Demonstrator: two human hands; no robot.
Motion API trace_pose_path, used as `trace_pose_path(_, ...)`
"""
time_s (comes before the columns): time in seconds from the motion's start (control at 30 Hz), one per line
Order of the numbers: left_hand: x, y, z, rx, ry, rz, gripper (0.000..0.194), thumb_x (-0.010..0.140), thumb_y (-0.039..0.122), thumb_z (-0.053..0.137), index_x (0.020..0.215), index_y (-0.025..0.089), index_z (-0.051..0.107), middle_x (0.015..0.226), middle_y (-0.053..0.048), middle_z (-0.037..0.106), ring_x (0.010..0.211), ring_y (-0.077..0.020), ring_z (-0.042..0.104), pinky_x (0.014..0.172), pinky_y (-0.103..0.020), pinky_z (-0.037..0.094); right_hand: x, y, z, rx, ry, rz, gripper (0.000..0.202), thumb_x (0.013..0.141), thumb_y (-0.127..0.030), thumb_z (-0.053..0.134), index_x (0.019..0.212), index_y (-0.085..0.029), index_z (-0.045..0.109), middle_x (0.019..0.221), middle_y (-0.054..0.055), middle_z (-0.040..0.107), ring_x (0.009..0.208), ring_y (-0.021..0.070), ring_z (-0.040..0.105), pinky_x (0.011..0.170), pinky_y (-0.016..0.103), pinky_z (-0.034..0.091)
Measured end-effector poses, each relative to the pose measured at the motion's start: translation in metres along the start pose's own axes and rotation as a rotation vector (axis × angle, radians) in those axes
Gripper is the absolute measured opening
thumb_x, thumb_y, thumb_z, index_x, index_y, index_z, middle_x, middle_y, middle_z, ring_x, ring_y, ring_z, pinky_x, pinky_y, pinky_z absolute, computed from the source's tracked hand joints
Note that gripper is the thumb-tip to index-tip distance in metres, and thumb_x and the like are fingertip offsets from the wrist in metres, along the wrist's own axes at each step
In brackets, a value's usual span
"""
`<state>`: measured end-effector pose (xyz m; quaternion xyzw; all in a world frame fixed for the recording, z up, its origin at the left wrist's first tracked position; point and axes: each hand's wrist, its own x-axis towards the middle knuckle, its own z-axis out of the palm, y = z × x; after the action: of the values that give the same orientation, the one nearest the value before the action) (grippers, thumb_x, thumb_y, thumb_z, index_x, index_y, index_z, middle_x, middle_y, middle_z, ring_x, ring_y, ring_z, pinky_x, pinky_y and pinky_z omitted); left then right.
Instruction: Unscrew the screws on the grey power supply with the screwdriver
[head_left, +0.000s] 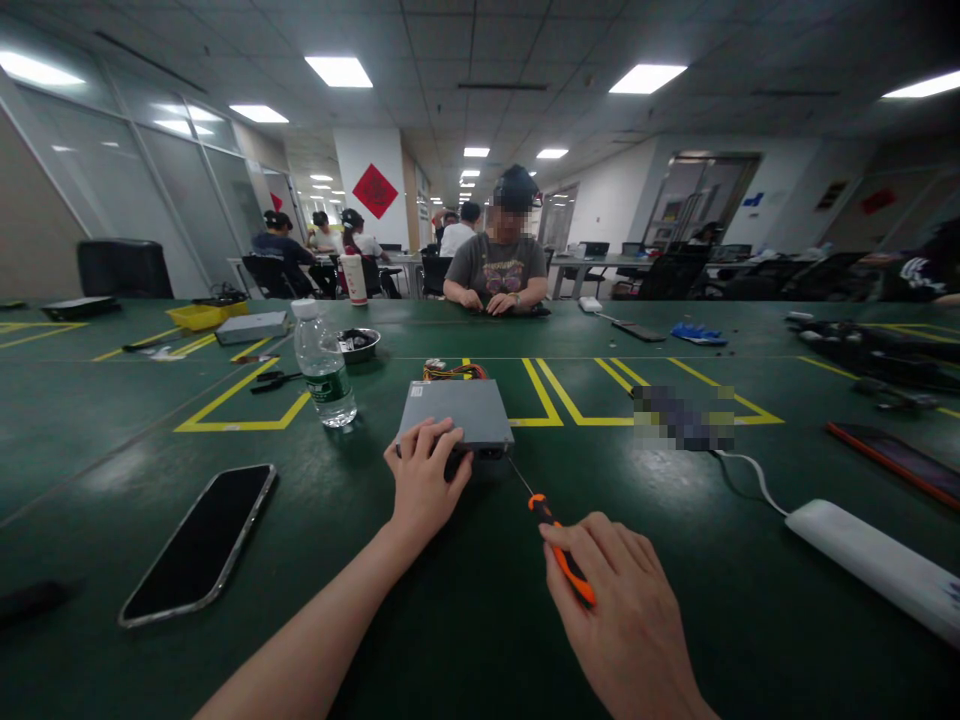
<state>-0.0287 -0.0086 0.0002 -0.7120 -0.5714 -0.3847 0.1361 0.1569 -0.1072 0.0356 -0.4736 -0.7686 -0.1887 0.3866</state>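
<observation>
A grey metal computer power supply [469, 405] lies flat on the green table, with a bundle of coloured wires [454, 371] coming out at its far side. My left hand [429, 470] grips its near left part, fingers on the top and thumb by the front face. In my right hand [619, 580] is an orange and black screwdriver [561, 550], held by its handle. Its thin shaft points away to the left, and the tip is at or close to the front right corner of the power supply; whether it touches a screw I cannot tell.
A water bottle [324, 365] stands left of the power supply, near a metal bowl [358, 345]. A phone [201, 545] lies at the near left. On the right are a white power strip [870, 560] and an orange-edged phone [900, 462]. Across the table sits a person [499, 265].
</observation>
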Motion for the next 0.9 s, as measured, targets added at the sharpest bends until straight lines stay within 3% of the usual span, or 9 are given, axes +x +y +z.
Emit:
trace_pose_path(0.13, 0.0004, 0.0008, -0.0008, -0.008, 0.003, -0.003, 0.024, 0.08, 0.031, 0.055, 0.104, 0.026, 0.057, 0.117, -0.007, 0.058, 0.114, -0.027, 0.043, 0.088, -0.046, 0.03, -0.0015, -0.0016, 0.0014, 0.006, 0.007, 0.056, 0.024, 0.094, -0.029, 0.035, 0.085, -0.018, 0.054, 0.069, 0.003, 0.057, 0.06, 0.0173, 0.055, 0.058, 0.03, 0.04)
trace_pose_path(0.27, 0.0009, 0.0012, -0.0016, -0.01, 0.001, -0.003, 0.024, 0.08, 0.03, 0.055, 0.104, 0.026, 0.058, 0.117, -0.007, 0.058, 0.113, -0.0275, 0.043, 0.088, -0.047, 0.03, -0.0038, -0.0008, 0.0, -0.005, -0.021, 0.207, 0.038, 0.095, -0.048, 0.029, 0.093, -0.017, 0.05, 0.057, -0.001, 0.057, 0.044, 0.0151, 0.055, 0.043, 0.025, 0.037)
trace_pose_path(0.37, 0.0009, 0.0011, -0.0022, -0.008, 0.001, -0.007, 0.024, 0.08, 0.03, 0.055, 0.104, 0.026, 0.057, 0.117, -0.007, 0.058, 0.114, -0.0278, 0.043, 0.088, -0.047, 0.03, -0.0053, 0.0014, -0.0006, -0.022, -0.036, 0.223, 0.037, 0.097, -0.045, 0.025, 0.084, -0.019, 0.049, 0.052, -0.003, 0.053, 0.038, 0.0135, 0.051, 0.04, 0.024, 0.034)
trace_pose_path(0.6, 0.0004, 0.0013, -0.0009, -0.012, 0.012, -0.003, 0.024, 0.081, 0.031, 0.055, 0.104, 0.027, 0.058, 0.116, -0.006, 0.059, 0.113, -0.0273, 0.044, 0.088, -0.047, 0.03, -0.0055, 0.0019, 0.0009, -0.105, -0.01, 0.016, 0.031, 0.096, -0.025, 0.028, 0.076, -0.02, 0.05, 0.063, 0.001, 0.052, 0.056, 0.0161, 0.052, 0.056, 0.029, 0.035)
trace_pose_path(0.8, 0.0001, 0.001, -0.0001, -0.009, 0.015, -0.003, 0.024, 0.08, 0.03, 0.056, 0.104, 0.026, 0.058, 0.116, -0.007, 0.059, 0.113, -0.0273, 0.044, 0.088, -0.046, 0.029, -0.0079, 0.0019, 0.004, -0.037, -0.001, 0.132, 0.034, 0.097, -0.042, 0.028, 0.088, -0.018, 0.051, 0.066, 0.003, 0.058, 0.054, 0.0172, 0.057, 0.051, 0.028, 0.04)
trace_pose_path(0.9, 0.0002, 0.0005, 0.0005, -0.008, 0.019, -0.007, 0.024, 0.08, 0.03, 0.056, 0.104, 0.027, 0.057, 0.117, -0.007, 0.058, 0.114, -0.0274, 0.043, 0.089, -0.046, 0.029, -0.0095, 0.0036, 0.0031, -0.053, -0.028, 0.251, 0.042, 0.095, -0.052, 0.026, 0.089, -0.018, 0.049, 0.054, -0.001, 0.055, 0.041, 0.0154, 0.054, 0.04, 0.025, 0.036)
